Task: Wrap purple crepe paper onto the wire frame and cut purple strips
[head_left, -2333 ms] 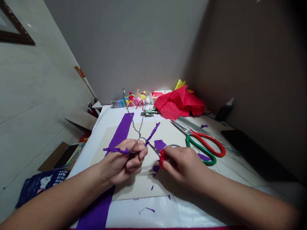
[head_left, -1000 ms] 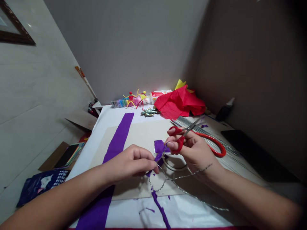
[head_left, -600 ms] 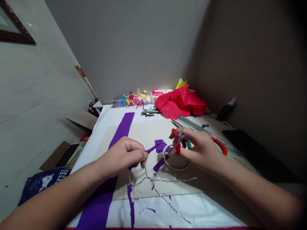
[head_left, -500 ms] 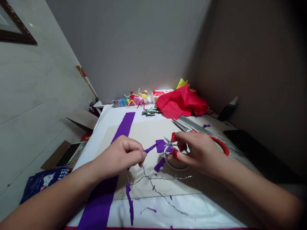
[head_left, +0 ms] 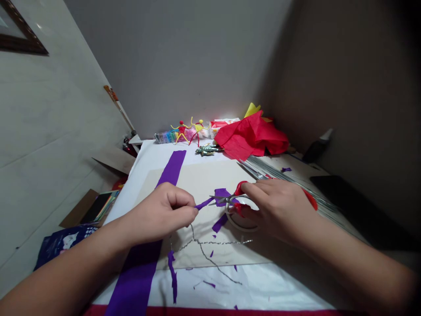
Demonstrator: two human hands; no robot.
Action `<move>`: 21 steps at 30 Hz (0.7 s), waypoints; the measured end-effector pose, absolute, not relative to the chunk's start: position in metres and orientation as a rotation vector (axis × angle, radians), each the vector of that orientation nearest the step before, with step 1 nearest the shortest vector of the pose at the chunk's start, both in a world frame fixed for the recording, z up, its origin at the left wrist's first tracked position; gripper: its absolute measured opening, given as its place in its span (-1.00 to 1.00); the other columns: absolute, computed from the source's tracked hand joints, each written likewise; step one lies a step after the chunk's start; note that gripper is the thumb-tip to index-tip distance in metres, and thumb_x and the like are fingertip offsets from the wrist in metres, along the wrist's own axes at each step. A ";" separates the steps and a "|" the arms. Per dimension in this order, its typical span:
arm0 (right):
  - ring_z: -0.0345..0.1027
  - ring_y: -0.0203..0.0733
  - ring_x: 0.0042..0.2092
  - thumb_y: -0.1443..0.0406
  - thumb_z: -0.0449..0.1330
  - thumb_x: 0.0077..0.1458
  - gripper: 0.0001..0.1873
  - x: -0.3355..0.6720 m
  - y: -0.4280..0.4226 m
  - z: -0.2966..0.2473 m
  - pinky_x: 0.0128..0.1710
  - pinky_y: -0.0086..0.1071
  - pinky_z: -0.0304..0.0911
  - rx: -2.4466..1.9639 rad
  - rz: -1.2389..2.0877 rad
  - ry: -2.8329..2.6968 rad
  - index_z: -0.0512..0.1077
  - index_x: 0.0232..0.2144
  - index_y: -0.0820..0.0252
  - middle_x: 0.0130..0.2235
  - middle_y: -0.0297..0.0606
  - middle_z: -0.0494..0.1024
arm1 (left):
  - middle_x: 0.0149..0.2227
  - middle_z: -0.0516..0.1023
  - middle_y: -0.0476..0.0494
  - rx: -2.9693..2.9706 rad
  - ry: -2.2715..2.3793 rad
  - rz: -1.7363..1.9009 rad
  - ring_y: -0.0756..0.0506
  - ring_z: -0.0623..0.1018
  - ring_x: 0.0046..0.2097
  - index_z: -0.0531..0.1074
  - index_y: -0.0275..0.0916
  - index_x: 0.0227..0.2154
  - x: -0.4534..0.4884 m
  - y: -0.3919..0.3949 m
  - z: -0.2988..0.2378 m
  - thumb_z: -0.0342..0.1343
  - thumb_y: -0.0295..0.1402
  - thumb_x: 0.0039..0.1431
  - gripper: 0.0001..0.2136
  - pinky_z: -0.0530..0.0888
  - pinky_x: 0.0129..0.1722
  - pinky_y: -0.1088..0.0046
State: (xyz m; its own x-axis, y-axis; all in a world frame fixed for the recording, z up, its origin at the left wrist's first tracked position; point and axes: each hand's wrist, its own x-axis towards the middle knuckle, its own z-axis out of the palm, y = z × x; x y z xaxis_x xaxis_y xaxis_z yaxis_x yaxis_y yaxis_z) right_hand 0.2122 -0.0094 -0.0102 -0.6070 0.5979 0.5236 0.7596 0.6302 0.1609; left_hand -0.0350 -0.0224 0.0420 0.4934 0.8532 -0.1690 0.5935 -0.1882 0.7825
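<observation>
My left hand (head_left: 164, 210) is closed, pinching a twisted wire figure (head_left: 213, 260) whose bare wire limbs hang below the fingers. From the fingertips a thin purple strip (head_left: 204, 203) sticks out to the right. Another wire limb ends in a purple paper wrap (head_left: 173, 276). In my right hand (head_left: 276, 208) are small scissors (head_left: 240, 188) with red handles, fingers through the loops. Their blades are parted around the end of the purple strip, though whether they touch it I cannot tell. Behind them lie a purple paper piece (head_left: 222, 193) and a white tape roll (head_left: 242, 227).
A long purple paper strip (head_left: 133, 272) crosses a beige board (head_left: 194, 175). Wire lengths (head_left: 272, 166) and larger red-handled scissors (head_left: 311, 199) lie at the right. Red paper (head_left: 253, 136), two small wire figures (head_left: 198, 127) and a shiny green ornament (head_left: 207, 150) are at the back.
The small scissors have moved left and turned, so their parted blades now reach the purple strip's end. My left hand has shifted slightly left with the wire figure.
</observation>
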 end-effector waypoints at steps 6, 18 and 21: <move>0.23 -0.28 -0.53 0.24 0.07 0.11 -0.85 0.211 -0.008 -0.010 -0.50 -0.37 -0.08 -1.048 -0.537 -2.456 0.34 -0.43 0.18 -0.56 -0.36 0.42 | -0.70 -0.04 0.13 1.825 1.224 0.313 0.10 0.00 -0.61 0.07 -0.25 -0.76 -0.033 -0.022 0.044 -0.07 -0.50 -0.05 -0.75 0.00 -0.65 0.54; 0.21 -0.29 -0.53 0.33 0.03 0.16 -0.85 0.212 -0.008 -0.013 -0.48 -0.37 -0.07 -0.957 -0.543 -2.493 0.33 -0.44 0.21 -0.57 -0.37 0.39 | -0.73 -0.04 0.14 1.699 1.185 0.217 0.10 -0.02 -0.63 0.12 -0.25 -0.78 -0.033 -0.019 0.045 -0.09 -0.51 -0.09 -0.77 -0.02 -0.66 0.51; 0.20 -0.30 -0.54 0.34 0.02 0.16 -0.84 0.211 -0.008 -0.013 -0.49 -0.37 -0.09 -0.943 -0.582 -2.483 0.33 -0.46 0.21 -0.59 -0.37 0.37 | -0.74 -0.01 0.14 1.674 1.167 0.210 0.10 -0.01 -0.63 0.15 -0.25 -0.78 -0.033 -0.017 0.044 -0.09 -0.50 -0.11 -0.79 -0.03 -0.65 0.51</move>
State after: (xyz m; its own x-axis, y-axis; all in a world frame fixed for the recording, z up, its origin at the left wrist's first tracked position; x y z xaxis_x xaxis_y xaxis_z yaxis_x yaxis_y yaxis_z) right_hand 0.2112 -0.0078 -0.0135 -0.6820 0.5175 0.5168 0.6934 0.6824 0.2316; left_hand -0.0333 -0.0175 0.0436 0.5117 0.7697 -0.3818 0.5879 0.0104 0.8089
